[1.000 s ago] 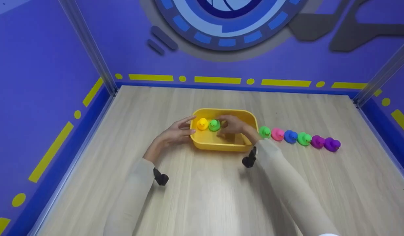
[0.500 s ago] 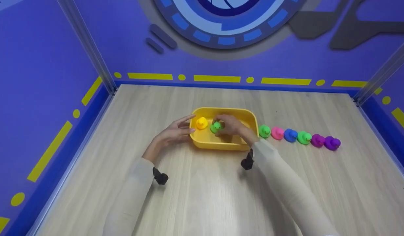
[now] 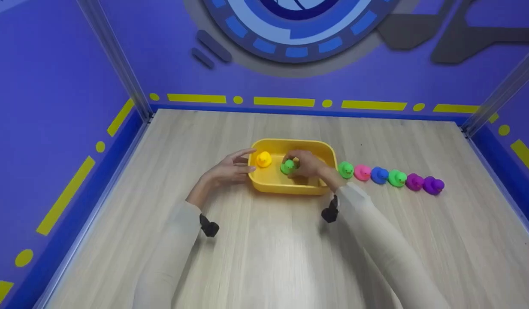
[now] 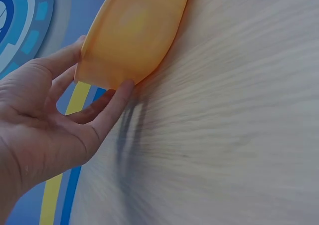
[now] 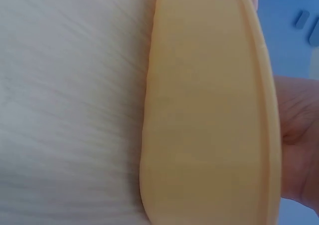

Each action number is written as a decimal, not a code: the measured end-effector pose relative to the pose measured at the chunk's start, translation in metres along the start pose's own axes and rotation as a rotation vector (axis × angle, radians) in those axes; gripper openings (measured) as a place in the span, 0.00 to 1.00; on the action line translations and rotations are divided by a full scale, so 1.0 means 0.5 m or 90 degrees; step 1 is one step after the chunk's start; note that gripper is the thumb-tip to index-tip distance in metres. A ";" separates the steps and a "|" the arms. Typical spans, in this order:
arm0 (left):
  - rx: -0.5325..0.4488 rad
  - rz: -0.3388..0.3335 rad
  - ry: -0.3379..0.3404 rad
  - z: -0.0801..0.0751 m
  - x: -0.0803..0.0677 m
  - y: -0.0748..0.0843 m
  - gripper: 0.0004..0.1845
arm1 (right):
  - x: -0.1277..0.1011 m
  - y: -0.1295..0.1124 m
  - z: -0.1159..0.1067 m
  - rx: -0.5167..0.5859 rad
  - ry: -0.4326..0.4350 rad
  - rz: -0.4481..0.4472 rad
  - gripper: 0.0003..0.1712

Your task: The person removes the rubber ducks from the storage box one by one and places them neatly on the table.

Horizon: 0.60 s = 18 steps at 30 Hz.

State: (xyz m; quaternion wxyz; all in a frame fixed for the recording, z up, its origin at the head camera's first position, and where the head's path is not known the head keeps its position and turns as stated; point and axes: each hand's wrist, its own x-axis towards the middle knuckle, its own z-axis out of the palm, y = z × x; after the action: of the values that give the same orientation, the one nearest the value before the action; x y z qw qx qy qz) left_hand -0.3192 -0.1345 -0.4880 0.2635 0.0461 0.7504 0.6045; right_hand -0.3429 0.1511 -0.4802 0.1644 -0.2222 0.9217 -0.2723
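Observation:
In the head view a yellow plastic bin [image 3: 273, 187] stands on the wooden table. Fingertips of my left hand [image 3: 228, 169] touch its left end; in the left wrist view the thumb lies low on the wall and another finger reaches the rim. My right hand [image 3: 309, 165] reaches inside the bin and holds a green rubber duck [image 3: 288, 167] by its right side. A yellow rubber duck [image 3: 264, 159] sits at the left inside the bin. From the right wrist, the bin's wall [image 5: 209, 110] hides my fingertips and the duck.
Right of the bin, a slanting row of rubber ducks runs across the table [image 3: 264, 257]: green [image 3: 346, 170], pink [image 3: 362, 172], blue [image 3: 379, 175], another green [image 3: 397, 178], then purple ones [image 3: 433, 185]. Blue panels [image 3: 290, 81] enclose the back and sides.
My right hand has closed round the green duck inside the bin and shifted it slightly right, away from the yellow duck. The left hand stays at the bin's end.

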 end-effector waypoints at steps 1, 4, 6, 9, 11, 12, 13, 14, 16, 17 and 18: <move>0.011 0.000 -0.001 0.000 0.000 0.003 0.37 | -0.004 0.001 -0.002 -0.003 -0.002 0.003 0.20; 0.050 0.001 0.004 -0.002 -0.002 0.012 0.37 | -0.015 0.000 -0.010 -0.008 -0.008 0.017 0.21; 0.057 0.005 0.000 -0.005 -0.004 0.017 0.38 | -0.020 0.000 -0.015 -0.011 -0.015 0.017 0.21; 0.062 0.009 -0.012 -0.010 -0.004 0.018 0.38 | -0.029 0.001 -0.023 -0.018 -0.025 0.010 0.21; 0.065 0.007 -0.019 -0.010 -0.004 0.018 0.38 | -0.037 0.002 -0.029 -0.021 -0.029 0.011 0.21; 0.070 0.006 -0.021 -0.010 -0.004 0.018 0.38 | -0.042 0.002 -0.031 -0.021 -0.028 0.012 0.21; 0.079 0.006 -0.023 -0.010 -0.005 0.017 0.38 | -0.046 0.003 -0.034 -0.019 -0.025 0.012 0.21; 0.087 0.004 -0.025 -0.009 -0.006 0.017 0.37 | -0.051 0.003 -0.037 -0.015 -0.019 0.011 0.21; 0.099 -0.003 -0.028 -0.008 -0.008 0.016 0.38 | -0.062 0.002 -0.044 -0.009 -0.003 -0.009 0.20; 0.101 -0.003 -0.034 -0.009 -0.009 0.014 0.39 | -0.068 0.002 -0.047 -0.006 0.007 -0.024 0.20; 0.103 -0.004 -0.037 -0.009 -0.010 0.013 0.40 | -0.074 0.002 -0.051 -0.002 0.017 -0.041 0.20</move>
State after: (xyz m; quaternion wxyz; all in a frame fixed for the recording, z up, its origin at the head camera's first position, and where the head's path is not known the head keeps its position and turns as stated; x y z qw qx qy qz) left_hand -0.3183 -0.1386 -0.4796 0.2825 0.0829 0.7890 0.5392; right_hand -0.3229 0.1812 -0.4534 0.1428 -0.2482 0.9167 -0.2785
